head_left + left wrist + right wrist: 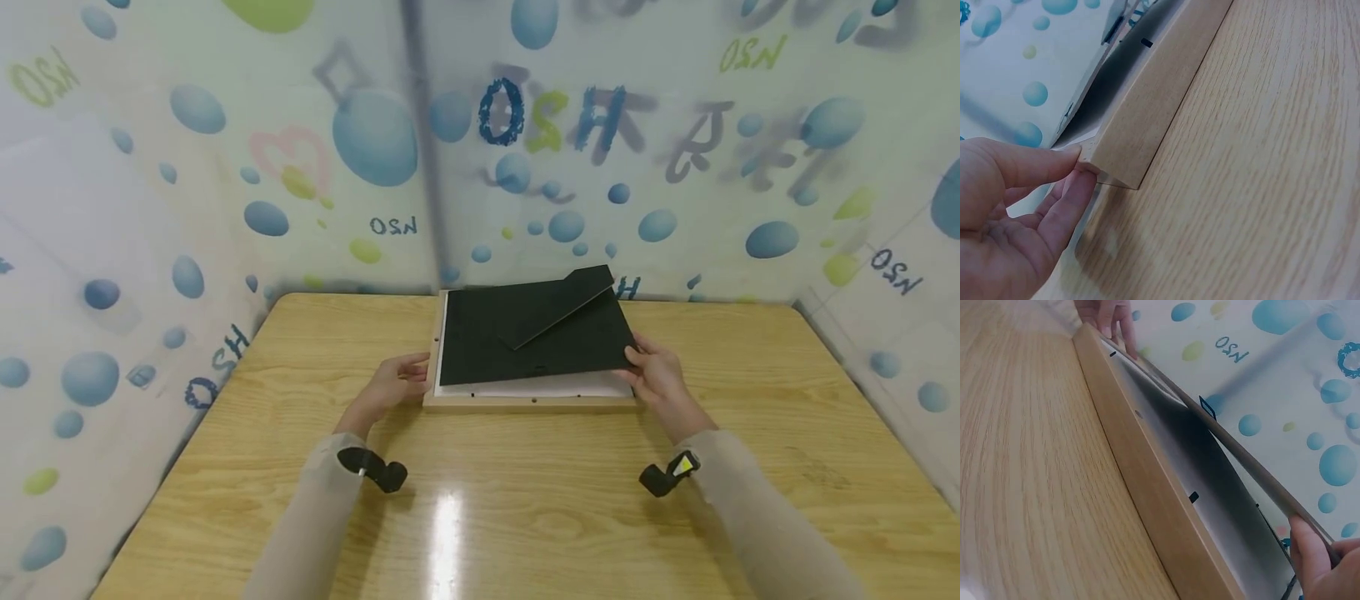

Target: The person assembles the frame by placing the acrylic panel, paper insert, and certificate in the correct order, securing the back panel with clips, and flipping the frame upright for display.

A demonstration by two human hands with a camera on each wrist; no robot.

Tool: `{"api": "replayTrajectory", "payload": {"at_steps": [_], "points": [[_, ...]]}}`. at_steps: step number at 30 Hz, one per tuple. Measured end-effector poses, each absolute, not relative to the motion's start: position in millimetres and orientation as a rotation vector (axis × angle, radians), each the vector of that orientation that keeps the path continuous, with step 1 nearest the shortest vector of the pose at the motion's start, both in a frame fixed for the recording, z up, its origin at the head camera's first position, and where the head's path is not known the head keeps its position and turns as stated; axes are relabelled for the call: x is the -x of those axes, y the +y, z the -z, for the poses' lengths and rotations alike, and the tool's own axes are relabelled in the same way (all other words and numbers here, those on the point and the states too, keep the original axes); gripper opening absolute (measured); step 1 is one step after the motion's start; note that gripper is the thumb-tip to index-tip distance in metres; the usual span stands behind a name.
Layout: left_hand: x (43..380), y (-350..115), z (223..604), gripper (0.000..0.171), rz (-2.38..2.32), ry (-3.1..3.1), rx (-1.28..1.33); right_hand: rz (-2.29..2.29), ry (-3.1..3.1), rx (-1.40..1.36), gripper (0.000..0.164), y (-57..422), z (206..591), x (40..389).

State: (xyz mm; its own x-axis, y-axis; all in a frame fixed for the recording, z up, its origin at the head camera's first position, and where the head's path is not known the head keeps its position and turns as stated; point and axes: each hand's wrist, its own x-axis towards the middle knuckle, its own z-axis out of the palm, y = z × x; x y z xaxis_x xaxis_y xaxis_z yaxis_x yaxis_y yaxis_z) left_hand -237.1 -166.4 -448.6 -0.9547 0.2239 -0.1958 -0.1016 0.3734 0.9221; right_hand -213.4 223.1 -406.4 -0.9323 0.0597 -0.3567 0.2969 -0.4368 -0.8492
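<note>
A light wooden picture frame [534,405] lies face down on the table. Its black backing board [480,333], with a fold-out stand [573,302] on it, is tilted up along the right side. My right hand [658,379] pinches the board's near right corner between thumb and fingers, holding it above the frame. My left hand [1029,200] pinches the frame's left edge near its corner. Under the lifted board, a white sheet [555,387] shows inside the frame. In the right wrist view, small dark tabs [1194,497] stand along the frame's inner edge.
The wood-grain table [525,500] reaches to a patterned fabric wall [510,200] close behind the frame. Similar walls rise on the left and right. A black wrist camera [372,468] is strapped at the left cuff, another camera [669,473] at the right.
</note>
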Motion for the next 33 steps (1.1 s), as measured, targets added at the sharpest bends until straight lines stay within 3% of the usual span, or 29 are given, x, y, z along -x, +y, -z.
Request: {"api": "replayTrajectory", "payload": {"at_steps": [33], "points": [[236.1, -167.3, 446.4, 0.054, -1.64, 2.31, -0.124, 2.375, 1.833, -0.545, 0.056, 214.8, 422.9, 206.4]]}}
